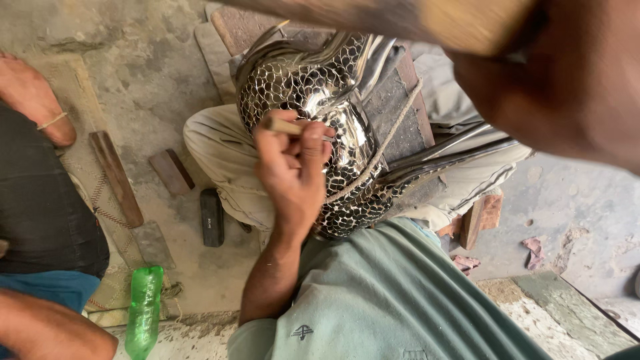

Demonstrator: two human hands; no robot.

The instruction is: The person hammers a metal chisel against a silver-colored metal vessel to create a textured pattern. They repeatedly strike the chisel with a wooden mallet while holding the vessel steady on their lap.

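Scale-chasing in hand: left hand [291, 175] pinches punch [283, 125] on metal piece [320, 87]; right hand [573, 80] blurred, grip untellable, likely strike due next.

The left hand [293, 167] is reaching forward from a bare forearm that is rising out of a green sleeve, elbow bent and wrist slightly cocked. Its fingers [313, 143] are curling tightly, thumb pressing against the forefinger in a pinch, knuckles facing the camera. The right hand [567, 87] is hovering high and very close to the lens, blurred, so its grip is not showing clearly.
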